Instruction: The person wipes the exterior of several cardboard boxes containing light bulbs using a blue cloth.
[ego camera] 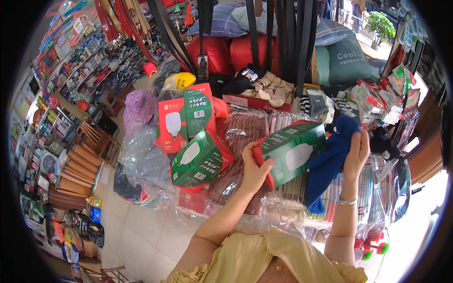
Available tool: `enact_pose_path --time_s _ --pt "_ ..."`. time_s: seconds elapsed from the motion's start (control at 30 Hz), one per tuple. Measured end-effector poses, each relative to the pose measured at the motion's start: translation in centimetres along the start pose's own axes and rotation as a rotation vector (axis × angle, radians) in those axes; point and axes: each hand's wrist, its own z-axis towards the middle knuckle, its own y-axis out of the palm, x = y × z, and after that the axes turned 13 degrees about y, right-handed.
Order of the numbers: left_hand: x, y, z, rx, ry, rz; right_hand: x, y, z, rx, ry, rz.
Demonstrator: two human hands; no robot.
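My left hand (255,166) grips the lower left corner of a red and green light bulb box (295,152), which is tilted above folded textiles. In my right hand (356,155) is a blue cloth (327,162), pressed near the right end of that box and hanging down beside it. Left of my left hand, another bulb box (200,161) lies tilted on the goods. Behind it two more boxes stand upright, one with a red front (172,123) and one with a green face (198,110).
Plastic-wrapped brown textiles (244,138) cover the stall. Black belts (253,32) hang over its far side, before red cushions (208,53). Small boxes (368,97) pile up at right. A purple knitted item (140,108) sits at left, above the tiled floor (141,230).
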Motion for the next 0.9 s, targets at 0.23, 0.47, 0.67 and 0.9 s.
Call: enact_pose_path --time_s 0.23,0.47,0.67,0.9 --pt "-1.5 0.7 0.2 0.067 -0.214 -0.140 -2.5 7.7 -7.3 -0.727 -0.705 -0.737" --pt "-1.3 0.5 0.4 0.000 -0.254 -0.100 3.5 4.2 0.0 -0.295 -0.331 -0.877" --pt "-1.7 0.6 0.4 0.042 -0.245 -0.076 2.7 5.0 -4.4 -0.227 -0.443 -1.013" --pt "-1.5 0.2 0.2 0.161 -0.346 -0.291 -1.0 7.4 -11.0 -0.533 -0.631 -0.813"
